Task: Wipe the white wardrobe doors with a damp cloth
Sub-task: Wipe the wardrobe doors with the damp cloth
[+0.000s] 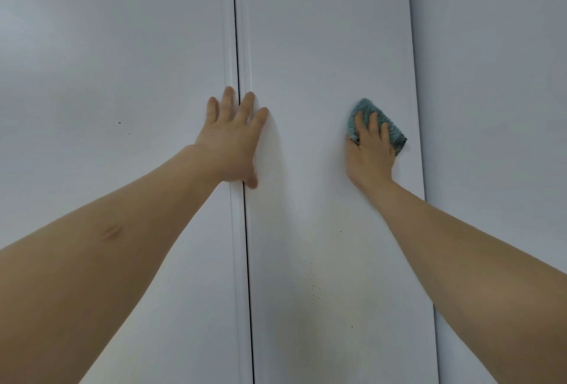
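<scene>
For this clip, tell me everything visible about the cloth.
The cloth is teal-blue with a fuzzy, ribbed pile and a dark mesh-like patch at its lower right corner. It looks folded into a small pad. The right hand presses it flat against the right wardrobe door, near the door's right edge, fingers spread over it. Most of it is hidden under the fingers. Dampness cannot be judged.

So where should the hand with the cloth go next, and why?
Probably downward. The right hand presses the teal cloth high on the right door, while small brown specks show lower on that door. The left hand braces flat across the seam.
</scene>
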The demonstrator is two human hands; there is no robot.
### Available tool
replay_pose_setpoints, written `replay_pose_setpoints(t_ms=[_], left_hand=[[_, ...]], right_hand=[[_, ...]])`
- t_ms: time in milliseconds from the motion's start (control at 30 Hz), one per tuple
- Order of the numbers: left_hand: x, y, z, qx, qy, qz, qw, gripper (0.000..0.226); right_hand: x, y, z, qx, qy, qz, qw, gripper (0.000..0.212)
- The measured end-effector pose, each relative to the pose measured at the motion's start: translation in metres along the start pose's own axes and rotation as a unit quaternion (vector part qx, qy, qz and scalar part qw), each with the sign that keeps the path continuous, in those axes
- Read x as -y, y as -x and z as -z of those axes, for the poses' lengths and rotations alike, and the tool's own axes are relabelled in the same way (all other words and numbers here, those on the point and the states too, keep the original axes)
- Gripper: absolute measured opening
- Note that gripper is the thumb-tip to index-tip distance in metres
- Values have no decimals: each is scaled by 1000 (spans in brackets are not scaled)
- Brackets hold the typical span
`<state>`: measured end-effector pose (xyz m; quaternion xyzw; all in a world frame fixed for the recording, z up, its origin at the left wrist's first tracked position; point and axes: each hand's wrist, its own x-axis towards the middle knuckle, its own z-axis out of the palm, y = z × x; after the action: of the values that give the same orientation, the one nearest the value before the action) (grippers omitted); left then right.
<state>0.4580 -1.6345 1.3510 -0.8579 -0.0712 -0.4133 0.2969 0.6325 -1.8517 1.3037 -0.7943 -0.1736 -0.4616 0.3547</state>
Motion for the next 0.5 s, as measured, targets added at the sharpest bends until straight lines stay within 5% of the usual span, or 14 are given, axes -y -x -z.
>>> replay_pose_setpoints(t_ms=[300, 500], left_hand=[[-3, -1, 2, 6, 26, 3, 1000, 139], [0, 1, -1, 5, 21, -2, 1000, 139]], right_hand=[[72, 61, -38, 36, 85, 311, 946, 56], [31, 46, -30, 48, 96, 338, 935, 59]])
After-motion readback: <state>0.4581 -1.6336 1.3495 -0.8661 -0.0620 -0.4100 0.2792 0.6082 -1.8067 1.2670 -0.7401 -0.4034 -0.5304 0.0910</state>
